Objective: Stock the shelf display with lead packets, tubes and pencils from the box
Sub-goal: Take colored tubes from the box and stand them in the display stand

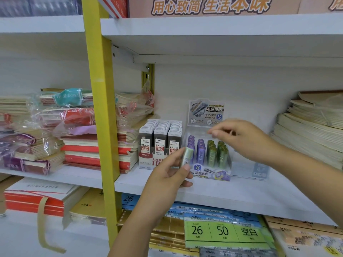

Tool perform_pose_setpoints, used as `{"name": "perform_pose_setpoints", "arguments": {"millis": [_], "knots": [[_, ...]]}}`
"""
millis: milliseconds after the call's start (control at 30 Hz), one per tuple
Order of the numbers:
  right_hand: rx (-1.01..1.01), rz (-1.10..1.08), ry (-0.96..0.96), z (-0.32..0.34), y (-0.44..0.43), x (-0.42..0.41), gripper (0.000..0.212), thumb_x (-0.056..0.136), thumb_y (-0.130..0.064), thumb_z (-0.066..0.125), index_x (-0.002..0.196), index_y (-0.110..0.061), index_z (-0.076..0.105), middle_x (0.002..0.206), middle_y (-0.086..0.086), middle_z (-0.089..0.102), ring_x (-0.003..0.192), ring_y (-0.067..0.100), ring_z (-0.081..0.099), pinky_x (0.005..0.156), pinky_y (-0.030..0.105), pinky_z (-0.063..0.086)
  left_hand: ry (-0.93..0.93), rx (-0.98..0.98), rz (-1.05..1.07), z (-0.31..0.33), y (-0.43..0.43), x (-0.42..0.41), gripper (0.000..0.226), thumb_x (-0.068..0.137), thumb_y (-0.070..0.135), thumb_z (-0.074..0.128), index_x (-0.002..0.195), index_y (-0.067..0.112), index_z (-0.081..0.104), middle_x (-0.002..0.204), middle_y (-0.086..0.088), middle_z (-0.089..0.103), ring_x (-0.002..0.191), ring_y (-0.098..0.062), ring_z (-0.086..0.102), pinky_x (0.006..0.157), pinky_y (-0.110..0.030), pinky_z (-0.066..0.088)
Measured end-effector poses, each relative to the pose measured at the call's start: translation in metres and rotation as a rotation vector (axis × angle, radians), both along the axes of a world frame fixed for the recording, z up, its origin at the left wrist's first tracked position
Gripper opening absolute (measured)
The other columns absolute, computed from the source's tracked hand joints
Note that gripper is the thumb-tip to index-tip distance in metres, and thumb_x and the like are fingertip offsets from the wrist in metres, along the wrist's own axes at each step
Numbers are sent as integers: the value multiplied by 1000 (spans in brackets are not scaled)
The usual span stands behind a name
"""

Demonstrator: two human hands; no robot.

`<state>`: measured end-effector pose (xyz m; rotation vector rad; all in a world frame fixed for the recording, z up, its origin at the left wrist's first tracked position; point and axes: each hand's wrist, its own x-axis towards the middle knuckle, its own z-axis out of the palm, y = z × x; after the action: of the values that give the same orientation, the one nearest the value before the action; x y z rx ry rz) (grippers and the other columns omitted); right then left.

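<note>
Shelf (241, 197) front: left hand (170, 175) pinches tube (186, 157).

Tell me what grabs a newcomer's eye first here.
The two hands at centre: the left hand grips a green tube in front of the display, and the right hand hovers over its rows of tubes; blur hides whether it holds anything. Next comes the yellow post running down the left of the shelf bay, with grey lead packets boxed between it and the display.
</note>
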<state>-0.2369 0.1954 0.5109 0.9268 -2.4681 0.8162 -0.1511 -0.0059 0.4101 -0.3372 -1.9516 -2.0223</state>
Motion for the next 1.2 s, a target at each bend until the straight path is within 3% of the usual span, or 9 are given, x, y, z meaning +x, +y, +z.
{"name": "perform_pose_setpoints", "arguments": {"millis": [100, 200, 367, 567, 767, 867, 1000, 1100, 1200], "knots": [[-89, 226, -310, -15, -14, 33, 21, 89, -30, 65, 108, -39, 69, 97, -14, 71, 89, 1, 65, 79, 12, 50, 18, 52, -40, 3, 6, 1, 34, 95, 15, 64, 125, 33, 60, 91, 8, 72, 85, -13, 72, 73, -24, 57], [-197, 242, -381, -27, -20, 42, 22, 87, -18, 69, 105, -30, 72, 91, 7, 69, 79, 14, 62, 79, 33, 53, 5, 78, -53, 4, 13, 3, 28, 93, 14, 66, 119, 22, 60, 96, -1, 75, 87, -16, 73, 71, -23, 57], [-383, 230, -486, -31, -5, 39, 20, 82, -1, 71, 91, -19, 73, 95, 7, 73, 94, 27, 70, 89, 42, 56, -69, 214, -10, 0, 6, -1, 16, 90, 10, 69, 105, 15, 70, 97, -7, 76, 94, -23, 75, 71, -27, 60], [-191, 189, -430, -30, -1, 39, 10, 80, -23, 77, 85, -31, 77, 84, -4, 74, 82, 16, 69, 74, 20, 53, 49, 145, 70, 0, 4, -4, 35, 80, -1, 77, 107, 20, 68, 101, 2, 76, 97, -15, 72, 80, -21, 56], [-70, 246, -441, -28, -9, 33, 26, 81, -14, 76, 100, -30, 72, 88, -5, 73, 76, 9, 66, 70, 26, 56, 102, 151, 109, 1, 13, -7, 44, 79, -2, 78, 108, 28, 64, 97, 8, 71, 92, -10, 72, 74, -16, 54], [-59, 264, -463, -24, -3, 28, 50, 86, -10, 69, 123, -41, 58, 91, -10, 66, 81, 11, 64, 74, 30, 56, 144, -54, 223, -3, 15, -11, 38, 86, 14, 75, 113, 37, 60, 101, 17, 68, 100, 0, 65, 83, -16, 53], [-281, 144, -281, 0, 3, 6, 51, 88, -3, 61, 112, -47, 62, 96, 0, 58, 80, 15, 62, 86, 47, 53, 266, -577, 419, -9, 15, -15, 28, 97, 30, 60, 124, 39, 61, 116, 36, 50, 113, 12, 45, 92, -3, 33], [-395, 102, -162, 17, 0, -14, 42, 84, 3, 64, 99, -36, 60, 98, 10, 58, 73, 22, 68, 79, 38, 56, 289, -743, 420, -16, 16, -20, 34, 100, 30, 55, 134, 35, 57, 125, 30, 47, 118, 12, 34, 95, 2, 20], [-270, -5, -25, 25, -3, -35, 37, 82, -5, 67, 93, -38, 55, 96, 3, 65, 83, 29, 68, 83, 40, 53, 296, -792, 420, -20, 17, -21, 39, 100, 36, 53, 139, 39, 50, 125, 32, 39, 115, 19, 23, 94, 5, 13]]}}
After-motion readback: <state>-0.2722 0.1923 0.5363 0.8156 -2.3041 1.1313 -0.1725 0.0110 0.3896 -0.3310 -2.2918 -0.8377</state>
